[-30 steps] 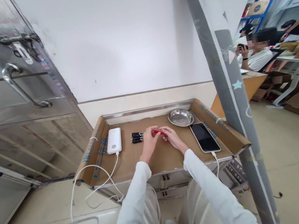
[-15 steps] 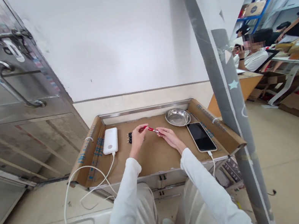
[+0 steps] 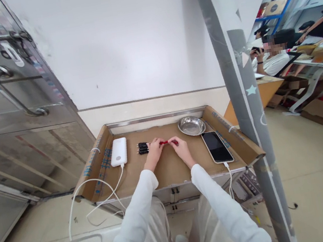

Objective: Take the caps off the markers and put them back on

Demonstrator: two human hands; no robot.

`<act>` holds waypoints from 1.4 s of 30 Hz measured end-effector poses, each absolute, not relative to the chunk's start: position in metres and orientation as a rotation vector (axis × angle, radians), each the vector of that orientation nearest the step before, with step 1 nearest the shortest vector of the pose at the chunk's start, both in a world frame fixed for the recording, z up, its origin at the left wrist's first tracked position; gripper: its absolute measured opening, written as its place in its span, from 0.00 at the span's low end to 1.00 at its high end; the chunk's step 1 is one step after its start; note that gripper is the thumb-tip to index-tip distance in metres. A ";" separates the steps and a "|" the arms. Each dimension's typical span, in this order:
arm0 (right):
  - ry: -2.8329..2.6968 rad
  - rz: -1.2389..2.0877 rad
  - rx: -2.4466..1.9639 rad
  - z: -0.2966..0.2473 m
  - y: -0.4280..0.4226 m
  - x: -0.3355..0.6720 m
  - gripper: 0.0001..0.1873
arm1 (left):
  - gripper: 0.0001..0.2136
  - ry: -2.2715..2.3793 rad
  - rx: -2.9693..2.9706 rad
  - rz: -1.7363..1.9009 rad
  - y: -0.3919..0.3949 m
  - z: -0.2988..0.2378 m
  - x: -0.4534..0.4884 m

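A thin red pen lies level between my two hands over the cardboard-lined cart top. My left hand pinches its left end and my right hand pinches its right end. Both hands have their fingers closed on it. Just left of my left hand lies a small row of black pens on the cardboard.
A white power bank with a white cable lies at the left. A steel dish and a phone lie at the right. A grey padded pillar stands right of the cart, a steel door left. People sit far right.
The red pen was tilted in my left hand with my right hand apart from it; now it lies level and both hands grip its ends close together.
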State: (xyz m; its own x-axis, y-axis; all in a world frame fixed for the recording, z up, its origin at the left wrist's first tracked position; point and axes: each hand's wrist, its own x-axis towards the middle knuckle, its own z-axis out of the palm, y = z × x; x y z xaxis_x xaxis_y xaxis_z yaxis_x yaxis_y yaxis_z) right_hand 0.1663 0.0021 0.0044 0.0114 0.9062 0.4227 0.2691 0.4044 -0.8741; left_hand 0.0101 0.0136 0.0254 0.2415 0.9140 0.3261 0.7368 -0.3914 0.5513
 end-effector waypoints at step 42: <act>-1.865 -0.017 -1.510 0.000 -0.018 0.171 0.14 | 0.09 1.994 2.523 0.715 -0.010 0.011 0.026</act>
